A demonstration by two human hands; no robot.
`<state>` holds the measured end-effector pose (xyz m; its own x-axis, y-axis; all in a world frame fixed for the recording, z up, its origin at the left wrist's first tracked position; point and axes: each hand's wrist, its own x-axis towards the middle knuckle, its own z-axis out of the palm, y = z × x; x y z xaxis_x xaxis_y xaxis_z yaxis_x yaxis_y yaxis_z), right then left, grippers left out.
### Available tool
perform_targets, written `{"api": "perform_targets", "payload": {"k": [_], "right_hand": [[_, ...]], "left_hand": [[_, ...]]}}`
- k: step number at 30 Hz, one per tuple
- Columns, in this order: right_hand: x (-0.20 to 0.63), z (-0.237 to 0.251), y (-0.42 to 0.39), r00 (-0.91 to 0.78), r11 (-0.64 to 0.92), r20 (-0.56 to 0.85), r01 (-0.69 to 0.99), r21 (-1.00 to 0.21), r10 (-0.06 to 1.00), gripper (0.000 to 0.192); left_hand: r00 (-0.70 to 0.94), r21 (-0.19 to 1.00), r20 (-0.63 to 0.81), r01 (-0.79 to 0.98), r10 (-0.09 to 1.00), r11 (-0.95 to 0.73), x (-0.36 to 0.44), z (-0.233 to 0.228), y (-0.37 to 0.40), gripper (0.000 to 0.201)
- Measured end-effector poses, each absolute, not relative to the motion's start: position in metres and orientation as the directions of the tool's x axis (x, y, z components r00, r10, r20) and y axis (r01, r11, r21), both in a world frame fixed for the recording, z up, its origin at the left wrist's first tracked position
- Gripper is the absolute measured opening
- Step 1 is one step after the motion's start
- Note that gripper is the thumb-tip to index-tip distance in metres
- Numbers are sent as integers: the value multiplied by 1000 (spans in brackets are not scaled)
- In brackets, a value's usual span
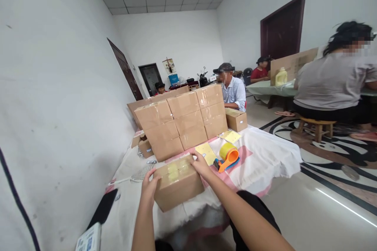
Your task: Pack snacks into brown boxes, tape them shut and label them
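Note:
A taped cardboard box [181, 188] sits near the front edge of the cloth-covered table, between my hands. My left hand [149, 184] grips its left end, the thumb on the top edge. At the far right corner, my right hand [202, 166] holds the box with its fingers over the top. Clear tape with a yellowish tint runs across the box's top. Just right of it lies an orange tape dispenser [228, 159] with a yellow roll. Yellow printed sheets [207, 153] lie behind my right hand.
Stacked cardboard boxes [184, 115] form a wall behind my box. A smaller box [236, 120] stands at their right. A fly swatter [141, 173] lies on the left of the tablecloth [265, 157]. One person [234, 90] sits beyond the stack; another [332, 74] sits on a stool at right.

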<state>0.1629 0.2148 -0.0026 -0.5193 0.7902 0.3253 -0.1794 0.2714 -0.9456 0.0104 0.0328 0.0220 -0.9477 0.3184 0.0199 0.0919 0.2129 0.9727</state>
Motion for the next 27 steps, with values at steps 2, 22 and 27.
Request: {"api": "perform_targets", "payload": {"k": [2,22,27], "right_hand": [[168,-4,211,-485,276,308,-138,-951,818,37],[297,-57,310,-128,282,252,436,-854,959,28],[291,-59,324,-231,200,140,261,-945,963,34]], "left_hand": [[-950,973,5,78,313,219,13,25,31,44],[-791,650,327,586,517,484,-23,1,17,37],[-758,479,359,651,545,589,20,21,20,26]]}}
